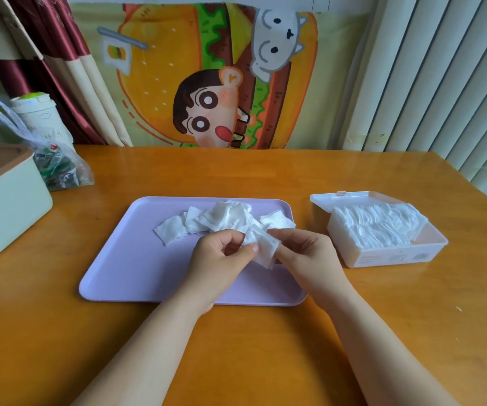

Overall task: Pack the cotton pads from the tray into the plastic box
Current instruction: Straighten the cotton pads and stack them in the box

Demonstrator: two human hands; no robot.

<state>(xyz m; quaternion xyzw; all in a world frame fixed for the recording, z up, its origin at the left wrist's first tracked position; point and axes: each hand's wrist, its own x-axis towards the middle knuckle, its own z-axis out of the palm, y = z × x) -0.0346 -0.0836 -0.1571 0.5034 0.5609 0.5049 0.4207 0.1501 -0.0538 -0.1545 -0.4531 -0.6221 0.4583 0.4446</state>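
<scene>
A lilac tray [136,259] lies in the middle of the wooden table. Several loose white cotton pads [218,219] are heaped at its far side. Over the tray's right half, my left hand [221,259] and my right hand [306,253] together pinch a small bunch of cotton pads [265,247] between their fingers. To the right stands the open clear plastic box [388,254], its lid tipped back, with a thick stack of pads [376,227] filling most of it.
A pale green box with a brown lid [5,200] sits at the left edge. Behind it are a plastic bag of small items [57,168] and a white cup [40,118]. A cartoon cloth and a curtain hang behind the table.
</scene>
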